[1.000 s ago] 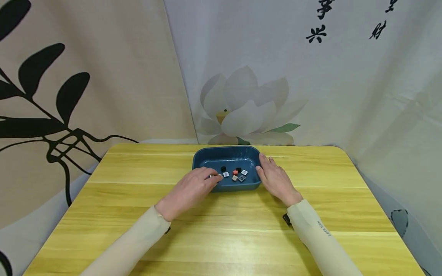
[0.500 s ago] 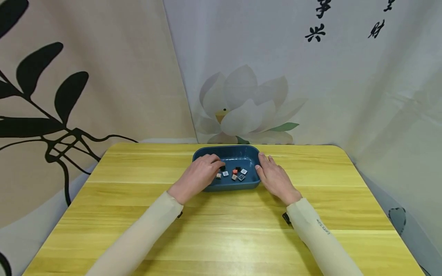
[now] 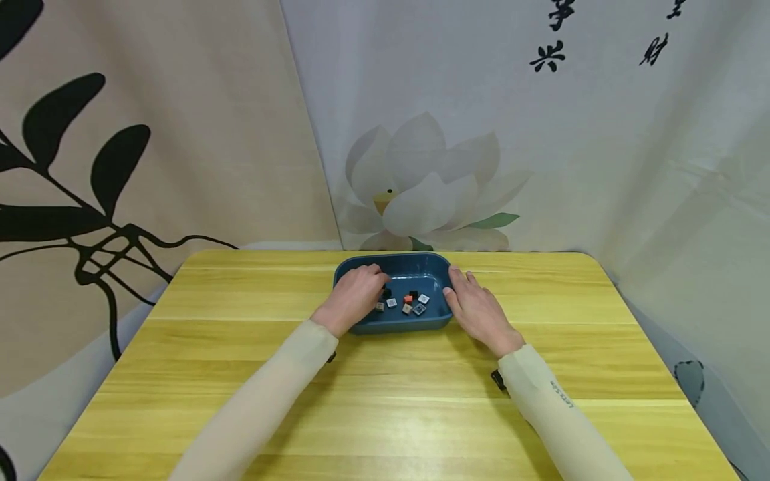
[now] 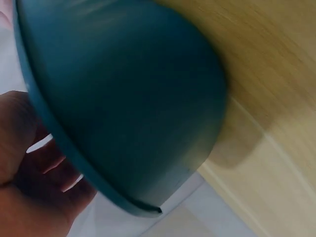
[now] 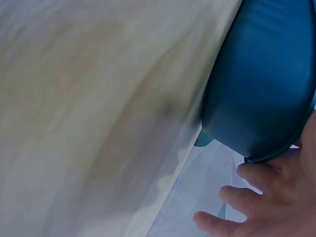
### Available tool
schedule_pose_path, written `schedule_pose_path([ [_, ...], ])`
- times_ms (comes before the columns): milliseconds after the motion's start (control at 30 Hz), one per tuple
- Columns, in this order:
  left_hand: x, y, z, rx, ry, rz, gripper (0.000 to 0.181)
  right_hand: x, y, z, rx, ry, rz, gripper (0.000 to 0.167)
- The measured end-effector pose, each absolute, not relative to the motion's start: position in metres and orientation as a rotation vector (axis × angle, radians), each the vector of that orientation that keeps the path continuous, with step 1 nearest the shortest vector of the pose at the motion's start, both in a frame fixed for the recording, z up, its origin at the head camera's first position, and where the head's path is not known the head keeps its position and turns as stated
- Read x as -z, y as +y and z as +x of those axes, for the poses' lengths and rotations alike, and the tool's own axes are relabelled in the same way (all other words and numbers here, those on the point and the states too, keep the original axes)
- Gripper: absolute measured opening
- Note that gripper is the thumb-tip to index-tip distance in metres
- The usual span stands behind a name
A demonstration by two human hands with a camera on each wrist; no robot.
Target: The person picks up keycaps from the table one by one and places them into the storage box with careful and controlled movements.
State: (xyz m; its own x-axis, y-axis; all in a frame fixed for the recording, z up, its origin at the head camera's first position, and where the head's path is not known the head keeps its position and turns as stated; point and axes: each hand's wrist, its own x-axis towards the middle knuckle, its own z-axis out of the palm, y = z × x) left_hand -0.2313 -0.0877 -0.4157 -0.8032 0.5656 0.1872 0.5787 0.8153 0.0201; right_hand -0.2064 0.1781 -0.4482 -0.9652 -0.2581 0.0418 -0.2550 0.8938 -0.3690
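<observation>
A dark blue rectangular tray point(image 3: 400, 327) stands near the table's far edge. Several small square pieces lie in it: a white one point(image 3: 392, 302), an orange one point(image 3: 408, 299), a beige one point(image 3: 407, 309), a grey one point(image 3: 419, 309) and black ones. My left hand point(image 3: 353, 298) reaches over the tray's left part, fingers bent downward beside a black piece point(image 3: 387, 292). In the left wrist view its fingers curl behind the tray rim point(image 4: 74, 158); the fingertips are hidden. My right hand point(image 3: 479, 312) rests against the tray's right end, its fingers straight and spread in the right wrist view.
The tray stands on a yellow wooden table point(image 3: 421, 401). Behind the far edge hangs a printed cloth point(image 3: 481, 100) with a lotus, leaves and writing. Both forearms, in light sleeves, cross the table's near half.
My left hand has moved right and farther into the tray, away from pieces at its left side, which now show partly. The right hand keeps its place at the tray's end.
</observation>
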Motion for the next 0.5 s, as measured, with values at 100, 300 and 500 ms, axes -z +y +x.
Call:
schedule_pose_path([
  [100, 0.418, -0.087, -0.235, 0.101, -2.881, -0.872, 0.024, 0.448, 0.178, -0.206, 0.590, 3.039, -0.401, 0.064],
  [300, 0.423, -0.086, -0.242, 0.049, -2.937, -0.856, 0.019, 0.447, 0.177, -0.206, 0.595, 3.036, -0.394, 0.064],
  [500, 0.426, -0.087, -0.248, 0.036, -2.979, -0.837, 0.021, 0.446, 0.177, -0.206, 0.597, 3.032, -0.388, 0.064],
])
